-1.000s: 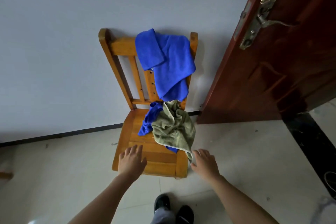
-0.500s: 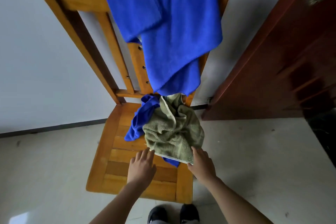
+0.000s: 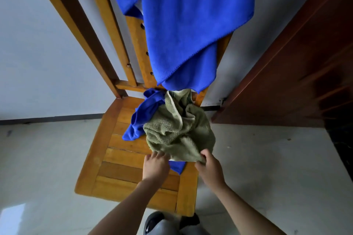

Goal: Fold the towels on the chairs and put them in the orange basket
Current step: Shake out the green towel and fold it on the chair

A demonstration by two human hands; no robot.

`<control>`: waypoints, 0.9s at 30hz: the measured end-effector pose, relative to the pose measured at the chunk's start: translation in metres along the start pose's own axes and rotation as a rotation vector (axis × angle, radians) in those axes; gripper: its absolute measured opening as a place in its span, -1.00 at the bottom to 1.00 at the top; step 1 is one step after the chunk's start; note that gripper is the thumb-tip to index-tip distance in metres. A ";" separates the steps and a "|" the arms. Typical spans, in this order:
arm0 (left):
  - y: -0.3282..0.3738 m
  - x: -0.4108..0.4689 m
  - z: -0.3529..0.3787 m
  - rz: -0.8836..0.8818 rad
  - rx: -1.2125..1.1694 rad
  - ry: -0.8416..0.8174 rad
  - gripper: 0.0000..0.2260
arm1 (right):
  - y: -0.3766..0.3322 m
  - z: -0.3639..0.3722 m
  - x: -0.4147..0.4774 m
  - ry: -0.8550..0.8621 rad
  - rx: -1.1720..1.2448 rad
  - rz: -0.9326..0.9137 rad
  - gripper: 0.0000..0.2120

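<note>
Room: pale glossy floor tiles (image 3: 267,158) with the person's dark shoes (image 3: 152,221) at the near edge; beyond them a dark baseboard (image 3: 47,118) under a pale wall (image 3: 38,53), and a reddish-brown door (image 3: 296,63) at far right.
Chair: a wooden slatted chair (image 3: 118,168) stands on the tiles with its backrest toward the wall.
Left hand: the left hand (image 3: 155,168) is over the near part of the seat, fingers stretched out, tips touching the towel's near hem.
Right hand: the right hand (image 3: 210,170) pinches the towel's near right corner between thumb and curled fingers.
Olive-green towel: the crumpled olive-green towel (image 3: 179,133) lies on the right half of the seat, just beyond both hands. Its long axis runs near to far, and its far end rises against the backrest.
Small blue towel: a small blue towel (image 3: 143,118) lies bunched under and left of the green one.
Large blue towel: a large blue towel (image 3: 187,25) hangs over the backrest, its lower end touching the green towel's far end.
</note>
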State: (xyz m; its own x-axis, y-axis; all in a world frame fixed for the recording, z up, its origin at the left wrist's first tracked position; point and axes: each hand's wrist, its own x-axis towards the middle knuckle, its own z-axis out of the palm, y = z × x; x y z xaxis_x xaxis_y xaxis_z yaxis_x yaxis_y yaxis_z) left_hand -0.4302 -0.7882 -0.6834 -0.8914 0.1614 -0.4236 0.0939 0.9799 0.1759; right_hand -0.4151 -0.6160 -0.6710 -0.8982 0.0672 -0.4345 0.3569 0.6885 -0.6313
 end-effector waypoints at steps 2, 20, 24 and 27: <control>0.003 -0.014 -0.026 -0.019 -0.064 -0.016 -0.49 | -0.027 -0.023 -0.007 0.000 0.077 -0.050 -0.85; 0.025 -0.130 -0.321 0.031 -0.711 0.383 -0.85 | -0.284 -0.258 -0.105 -0.027 0.028 -0.495 -0.68; 0.018 -0.163 -0.382 0.110 -0.725 0.532 -0.91 | -0.337 -0.298 -0.132 0.032 -0.045 -0.623 -0.66; 0.016 -0.181 -0.421 0.149 -0.749 0.638 -0.91 | -0.370 -0.320 -0.145 0.045 -0.006 -0.678 -0.80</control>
State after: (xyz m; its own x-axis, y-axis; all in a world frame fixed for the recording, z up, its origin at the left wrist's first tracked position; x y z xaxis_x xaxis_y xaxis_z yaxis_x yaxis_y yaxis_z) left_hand -0.4536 -0.8509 -0.2301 -0.9855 -0.0318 0.1668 0.1158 0.5926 0.7971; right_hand -0.4989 -0.6495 -0.1691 -0.9326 -0.3510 0.0838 -0.2907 0.5932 -0.7507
